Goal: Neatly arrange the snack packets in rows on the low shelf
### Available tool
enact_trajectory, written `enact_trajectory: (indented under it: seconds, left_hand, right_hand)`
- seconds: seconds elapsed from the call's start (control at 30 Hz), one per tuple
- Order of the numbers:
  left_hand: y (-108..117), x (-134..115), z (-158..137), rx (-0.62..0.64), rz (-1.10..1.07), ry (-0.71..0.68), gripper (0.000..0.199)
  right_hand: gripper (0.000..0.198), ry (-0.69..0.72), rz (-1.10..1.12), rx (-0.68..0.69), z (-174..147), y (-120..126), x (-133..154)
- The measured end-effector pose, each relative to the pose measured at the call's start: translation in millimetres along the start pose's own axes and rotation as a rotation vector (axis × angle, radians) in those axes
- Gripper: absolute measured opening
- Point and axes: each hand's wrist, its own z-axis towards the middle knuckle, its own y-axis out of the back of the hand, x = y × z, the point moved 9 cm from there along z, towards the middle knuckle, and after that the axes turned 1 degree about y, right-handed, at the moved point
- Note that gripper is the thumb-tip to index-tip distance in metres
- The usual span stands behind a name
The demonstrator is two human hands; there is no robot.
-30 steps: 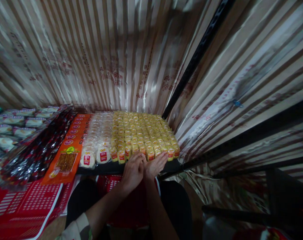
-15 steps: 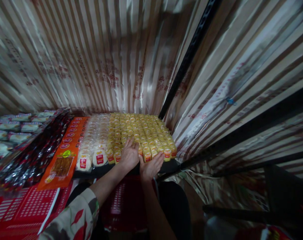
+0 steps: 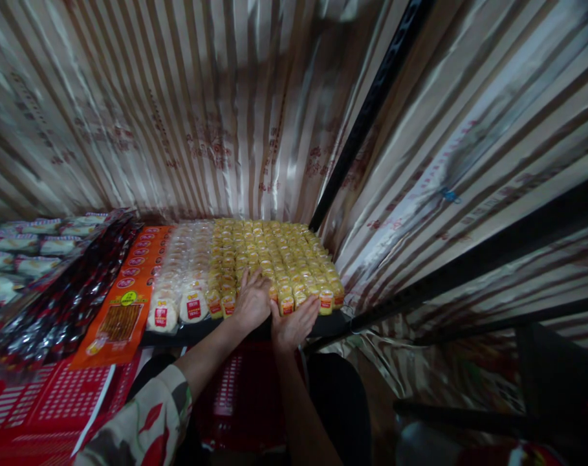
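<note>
there are yellow packets (image 3: 286,252), an orange pouch (image 3: 122,303) and brown-striped sheeting (image 3: 216,97).

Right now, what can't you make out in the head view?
In the head view:
- Yellow packets under the left hand: hidden by it.
- Front faces behind the right hand: covered by it.
- Small print on the yellow packets: too small, blurred.
- Red basket, lower left: cut off by the picture's edge.
</note>
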Motion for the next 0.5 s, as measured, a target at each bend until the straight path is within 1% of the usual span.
enact_trajectory:
  seconds: [0.1, 0.17, 0.33, 0.5]
  left_hand:
    - [6, 2, 4, -0.059, 0.054, -0.014, 0.037]
    - [8, 2, 6, -0.066, 0.081, -0.019, 0.037]
    - [2, -1, 11, 0.050, 0.096, -0.053, 0.037]
    - [-4, -1, 14, 0.109, 0.083, -0.051, 0.039]
  right_hand:
    - [0.104, -0.007, -0.004, -0.004, 0, 1, -1]
    - [0.105, -0.010, -0.005, -0.012, 1, 1, -1]
    - [0.104, -0.007, 0.001, -0.018, 1, 0, -2]
    - [0.104, -0.023, 0.007, -0.017, 0, -1, -4]
